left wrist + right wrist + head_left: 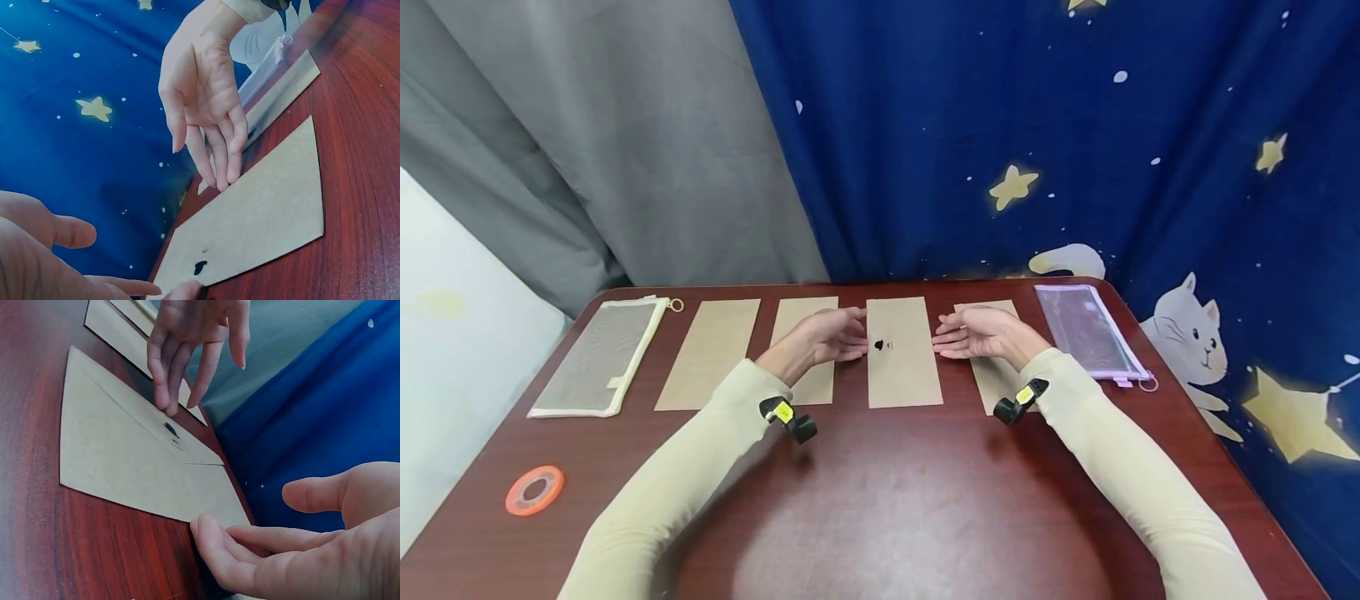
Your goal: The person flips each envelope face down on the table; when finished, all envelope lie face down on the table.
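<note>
Orange ring-shaped plastic roll [556, 482]: lying on the near left of the glossy red-brown table [917, 500].
Translucent mesh pouch with cream edging [598, 358]: flat, behind the roll.
Plain tan paper rectangle [711, 350]: flat, just right of that pouch.
Second tan paper rectangle [814, 387]: flat, partly covered by the left hand.
Left hand [827, 333]: fingers nearly straight, gripping nothing, tips at the left edge of the next piece.
Middle tan paper rectangle [904, 371]: flat on the table between both hands, small black mark [878, 345] near its left edge (a seam shows in the right wrist view).
Right hand [981, 332]: extended likewise, unclosed, tips at the opposite edge; firm contact cannot be told.
Fourth tan paper rectangle [996, 385]: flat, partly under the right hand and wrist.
Translucent mesh pouch with purple edging [1090, 333]: flat, far right.
Step, as judged: framing or squaring the middle piece. Next move, presumably: light, even fingertip pressure from both sides, without buckling the paper.
</note>
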`<state>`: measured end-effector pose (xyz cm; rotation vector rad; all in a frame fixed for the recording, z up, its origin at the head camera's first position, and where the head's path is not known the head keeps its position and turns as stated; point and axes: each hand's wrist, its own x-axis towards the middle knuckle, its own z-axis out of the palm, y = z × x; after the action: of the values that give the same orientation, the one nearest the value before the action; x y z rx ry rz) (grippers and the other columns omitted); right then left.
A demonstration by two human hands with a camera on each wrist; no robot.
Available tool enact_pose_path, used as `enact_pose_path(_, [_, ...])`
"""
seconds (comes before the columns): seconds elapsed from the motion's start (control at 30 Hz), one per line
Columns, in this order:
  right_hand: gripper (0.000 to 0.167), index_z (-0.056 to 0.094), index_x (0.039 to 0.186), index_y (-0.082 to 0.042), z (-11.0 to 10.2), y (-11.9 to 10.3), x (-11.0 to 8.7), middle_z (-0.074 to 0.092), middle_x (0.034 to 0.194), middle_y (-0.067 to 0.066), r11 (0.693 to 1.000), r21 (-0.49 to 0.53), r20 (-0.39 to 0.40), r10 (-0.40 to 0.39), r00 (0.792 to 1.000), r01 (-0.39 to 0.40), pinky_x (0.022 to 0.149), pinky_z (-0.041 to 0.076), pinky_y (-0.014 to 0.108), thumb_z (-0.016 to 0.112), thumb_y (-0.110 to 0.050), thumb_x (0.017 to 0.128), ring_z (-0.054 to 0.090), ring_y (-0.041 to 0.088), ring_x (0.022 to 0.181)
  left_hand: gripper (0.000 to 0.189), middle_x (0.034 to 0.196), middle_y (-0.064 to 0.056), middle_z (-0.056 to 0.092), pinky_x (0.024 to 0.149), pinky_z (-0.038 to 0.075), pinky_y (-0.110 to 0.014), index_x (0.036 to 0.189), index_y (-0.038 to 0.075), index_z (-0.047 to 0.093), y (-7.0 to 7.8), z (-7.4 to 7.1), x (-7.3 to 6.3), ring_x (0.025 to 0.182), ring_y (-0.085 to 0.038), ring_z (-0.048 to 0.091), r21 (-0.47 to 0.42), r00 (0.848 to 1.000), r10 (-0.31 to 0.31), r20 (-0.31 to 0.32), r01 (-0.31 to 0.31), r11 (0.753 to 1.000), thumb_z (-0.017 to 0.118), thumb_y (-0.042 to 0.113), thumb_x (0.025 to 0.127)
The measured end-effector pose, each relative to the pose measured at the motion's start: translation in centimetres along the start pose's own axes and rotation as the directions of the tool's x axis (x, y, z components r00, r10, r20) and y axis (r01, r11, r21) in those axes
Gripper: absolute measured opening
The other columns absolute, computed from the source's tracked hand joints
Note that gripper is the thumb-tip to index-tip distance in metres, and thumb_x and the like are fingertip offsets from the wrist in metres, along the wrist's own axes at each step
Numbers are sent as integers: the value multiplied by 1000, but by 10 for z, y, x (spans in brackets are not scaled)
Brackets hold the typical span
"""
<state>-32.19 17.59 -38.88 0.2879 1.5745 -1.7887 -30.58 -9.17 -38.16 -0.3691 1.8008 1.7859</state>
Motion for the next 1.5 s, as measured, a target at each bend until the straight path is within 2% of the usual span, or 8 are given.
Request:
enact_pose_path(0.3, [46, 37, 149, 9, 10, 8, -3, 53, 140, 21, 977, -156, -80, -157, 984, 143, 117, 44, 39, 43, -6, 107, 61, 24, 117, 43, 121, -12, 53, 115, 44, -33, 147, -6, 40, 1, 3, -3, 106, -19, 55, -52, 999, 45, 2, -45, 998, 41, 8, 107])
enact_pose_path(0.47, [35, 53, 133, 15, 20, 21, -4, 66, 95, 3, 924, -229, -190, -352, 917, 307, 85, 61, 24, 53, 3, 100, 64, 6, 76, 42, 108, -10, 54, 113, 46, -33, 145, -10, 44, 1, 2, -6, 94, -15, 59, -53, 996, 85, 3, -85, 995, 44, -1, 104])
enact_pose_path(0.7, [25, 64, 119, 11, 26, 40, -6, 65, 83, -3, 866, -264, -311, -494, 812, 425, 74, 60, 20, 63, 0, 96, 61, 7, 76, 36, 90, -5, 67, 81, 61, -22, 136, -11, 55, -1, 1, -11, 77, -10, 67, 25, 988, 151, -25, -150, 988, 53, -3, 100])
enact_pose_path(0.93, [30, 60, 125, 13, 24, 39, -14, 63, 82, -5, 876, -206, -279, -480, 832, 436, 70, 57, 15, 60, 3, 97, 59, 5, 75, 25, 75, -2, 73, 71, 63, -23, 117, -9, 68, 5, 1, -17, 67, -8, 72, -43, 977, 209, -38, -210, 977, 66, -6, 93])
enact_pose_path(1.03, [26, 64, 119, 13, 26, 38, -16, 67, 82, 2, 839, -302, -276, -532, 800, 453, 70, 59, 18, 61, 3, 96, 62, 7, 74, 18, 77, -3, 74, 70, 63, -22, 108, -7, 71, 6, 3, -20, 67, -9, 72, -83, 976, 214, -40, -217, 973, 68, -8, 90])
enact_pose_path(1.13, [18, 72, 108, 7, 42, 35, -28, 73, 83, 10, 644, -602, -252, -714, 653, 472, 71, 59, 22, 67, -4, 94, 67, 11, 73, 23, 78, -3, 74, 71, 62, -22, 113, -7, 70, 7, 5, -25, 69, -8, 72, -113, 977, 204, -59, -209, 971, 68, -8, 90])
enact_pose_path(1.27, [16, 80, 91, -3, 90, 28, -56, 75, 81, 12, 234, -914, -60, -887, 458, 333, 66, 57, 33, 75, -18, 92, 70, 21, 73, 32, 77, -3, 74, 71, 62, -22, 123, -10, 66, 12, 5, -31, 68, -9, 73, -138, 977, 194, -91, -206, 969, 68, -7, 90])
enact_pose_path(1.5, [17, 77, 92, -9, 159, 29, -60, 73, 81, 13, -174, -984, 134, -864, 485, -38, 58, 59, 40, 76, -25, 90, 71, 31, 74, 10, 71, -2, 74, 69, 62, -21, 99, -4, 74, 17, 5, -31, 66, -9, 73, -154, 958, 247, -146, -268, 951, 69, -5, 90])
